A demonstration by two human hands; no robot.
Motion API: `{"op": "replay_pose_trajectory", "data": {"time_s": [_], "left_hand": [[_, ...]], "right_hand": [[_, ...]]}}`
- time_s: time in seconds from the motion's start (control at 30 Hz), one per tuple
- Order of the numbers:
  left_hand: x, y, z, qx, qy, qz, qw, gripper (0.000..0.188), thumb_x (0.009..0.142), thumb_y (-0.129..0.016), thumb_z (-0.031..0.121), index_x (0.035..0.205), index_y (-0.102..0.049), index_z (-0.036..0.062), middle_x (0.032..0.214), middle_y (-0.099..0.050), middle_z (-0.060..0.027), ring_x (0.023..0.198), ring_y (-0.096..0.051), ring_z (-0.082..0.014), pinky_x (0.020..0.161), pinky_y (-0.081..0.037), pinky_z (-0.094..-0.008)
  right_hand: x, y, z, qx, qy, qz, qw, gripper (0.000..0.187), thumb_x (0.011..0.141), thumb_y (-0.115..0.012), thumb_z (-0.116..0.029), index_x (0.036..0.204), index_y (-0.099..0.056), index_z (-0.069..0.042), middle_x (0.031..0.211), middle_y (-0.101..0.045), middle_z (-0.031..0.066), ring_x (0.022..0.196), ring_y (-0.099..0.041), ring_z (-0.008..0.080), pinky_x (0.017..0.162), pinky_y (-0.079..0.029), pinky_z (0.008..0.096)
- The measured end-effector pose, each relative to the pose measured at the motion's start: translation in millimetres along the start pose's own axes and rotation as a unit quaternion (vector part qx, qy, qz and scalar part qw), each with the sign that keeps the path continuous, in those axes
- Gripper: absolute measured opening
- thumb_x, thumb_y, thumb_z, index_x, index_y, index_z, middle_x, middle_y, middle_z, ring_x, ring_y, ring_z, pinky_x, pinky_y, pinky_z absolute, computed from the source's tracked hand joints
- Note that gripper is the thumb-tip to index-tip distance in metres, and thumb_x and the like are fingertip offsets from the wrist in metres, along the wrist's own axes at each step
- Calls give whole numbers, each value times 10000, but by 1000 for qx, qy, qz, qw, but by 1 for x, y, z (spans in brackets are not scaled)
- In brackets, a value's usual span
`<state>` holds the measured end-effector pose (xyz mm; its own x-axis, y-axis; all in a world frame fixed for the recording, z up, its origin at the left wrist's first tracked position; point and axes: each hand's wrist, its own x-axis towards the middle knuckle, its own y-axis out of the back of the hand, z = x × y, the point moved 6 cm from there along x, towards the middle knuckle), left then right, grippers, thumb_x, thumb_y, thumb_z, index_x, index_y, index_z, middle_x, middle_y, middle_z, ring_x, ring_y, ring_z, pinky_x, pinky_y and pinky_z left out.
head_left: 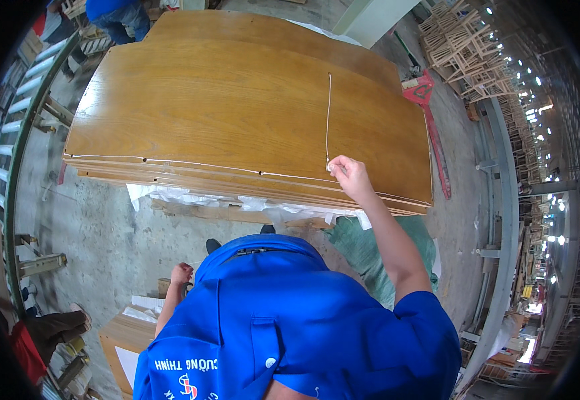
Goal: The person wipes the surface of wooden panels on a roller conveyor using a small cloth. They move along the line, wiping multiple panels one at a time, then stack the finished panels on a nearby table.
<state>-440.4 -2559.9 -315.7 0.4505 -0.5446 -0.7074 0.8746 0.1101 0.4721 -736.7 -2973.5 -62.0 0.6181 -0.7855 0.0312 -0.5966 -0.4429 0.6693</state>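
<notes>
A stack of wide brown wooden panels [223,107] lies in front of me on white plastic sheeting. A thin white cord [328,113] runs across the top panel toward its front edge. My right hand [350,175] is stretched out to that front edge and pinches the near end of the cord. My left hand [182,273] hangs low by my hip with the fingers curled; whether it holds anything is hidden. It is just above a cardboard box [124,340]. My blue shirt fills the bottom of the view.
A roller conveyor [20,120] runs along the left. A red pallet jack [425,93] stands right of the stack, and a green sack [363,247] lies under its front. Another person in blue [113,15] is at the far left. Wooden frames [466,50] are piled at the back right.
</notes>
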Motion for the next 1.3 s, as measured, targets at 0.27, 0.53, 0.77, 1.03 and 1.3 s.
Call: {"op": "replay_pose_trajectory", "data": {"time_s": [0.27,0.53,0.77,1.03,1.3], "left_hand": [[0,-2,-1,14,1,-7,1000,179,747,-568,169,788,-620,3,646,-636,-84,535,-610,-150,522,-499,-284],[-1,-1,4,-16,6,3,1000,179,750,-564,169,788,-620,3,639,-631,-83,521,-600,-145,502,-489,-283],[-12,-16,8,-7,23,23,999,171,735,-568,161,764,-627,3,627,-631,-78,528,-602,-141,511,-489,-278],[-23,-26,17,2,35,42,998,177,741,-563,158,776,-629,-2,647,-641,-93,541,-615,-159,525,-497,-291],[-43,-40,33,-25,73,78,994,195,762,-569,175,797,-634,-5,663,-647,-96,577,-631,-168,549,-504,-301]], "right_hand": [[-13,-3,-6,-4,-32,-46,998,112,846,-521,-59,904,-585,13,753,-614,59,670,-589,106,634,-482,248],[-5,5,-5,38,-25,-46,998,128,840,-564,-93,920,-600,0,772,-623,37,700,-576,90,641,-465,235],[16,9,9,58,-72,-49,995,127,832,-585,-109,884,-601,5,749,-628,49,676,-572,89,629,-464,237],[59,17,21,35,-27,-27,999,94,828,-568,-86,874,-604,-12,692,-612,36,599,-533,68,526,-421,228],[132,33,40,49,-4,2,999,88,833,-546,-82,866,-591,-13,691,-597,23,642,-554,84,583,-438,223]]}}
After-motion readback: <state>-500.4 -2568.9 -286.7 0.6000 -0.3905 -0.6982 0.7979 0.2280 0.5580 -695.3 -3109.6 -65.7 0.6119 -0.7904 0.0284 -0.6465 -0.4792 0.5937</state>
